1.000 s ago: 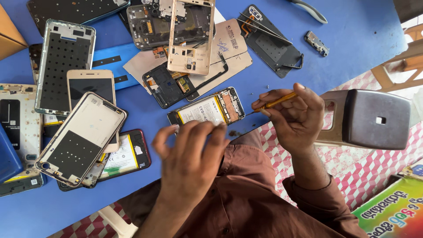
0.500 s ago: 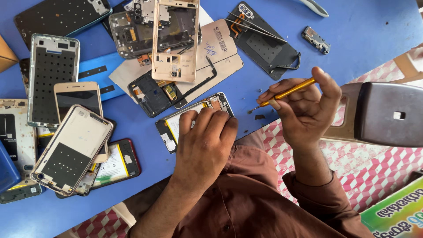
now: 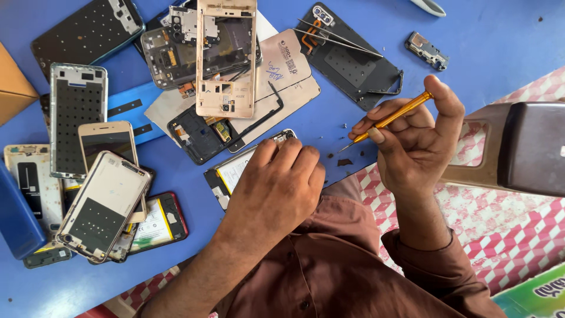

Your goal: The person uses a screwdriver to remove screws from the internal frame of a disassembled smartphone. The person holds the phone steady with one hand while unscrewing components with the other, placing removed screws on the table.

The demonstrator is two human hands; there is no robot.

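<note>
left hand point(image 3: 276, 188) on opened phone point(image 3: 235, 171) at tabletop point(image 3: 482, 35) front edge | right hand point(image 3: 412, 141) right of it, screwdriver point(image 3: 388, 121) in fingers point(image 3: 376, 134) | phone pile point(image 3: 100, 194) left | tweezers point(image 3: 338, 35) behind

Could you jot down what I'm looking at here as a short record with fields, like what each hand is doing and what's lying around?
Setting: blue table strewn with taken-apart phones
Left hand: pressed flat on an opened phone at the table's near edge
Right hand: raised off the table, pinching a yellow screwdriver, tip pointing down-left
Near the screwdriver tip: small dark bits on the table
Behind: gold phone frame, black back cover with tweezers on it
Left side: stacked phones and frames
Clothing: brown sleeves
</note>
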